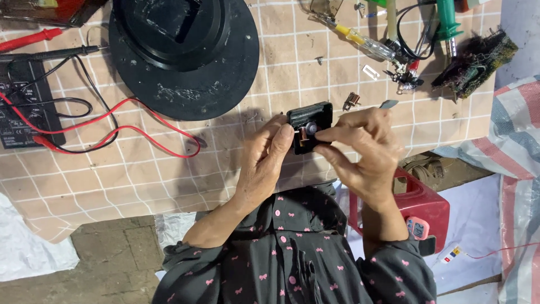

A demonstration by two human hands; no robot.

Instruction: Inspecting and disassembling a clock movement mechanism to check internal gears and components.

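Centrally, both hands pinch a small black square plastic module [308, 126] with a copper coil showing in its open face, held above the near edge of the beige grid-patterned table covering [140, 169]. The left hand [264, 163] grips the module's left side, thumb pressed on its front. The right hand [365, 149] closes thumb and forefinger on the right side. At ten o'clock of the module lies a large round black plastic disc [185, 56]; red and black probe leads [112, 132] trail at nine o'clock, and a small metal clip [351, 101] sits at one o'clock.
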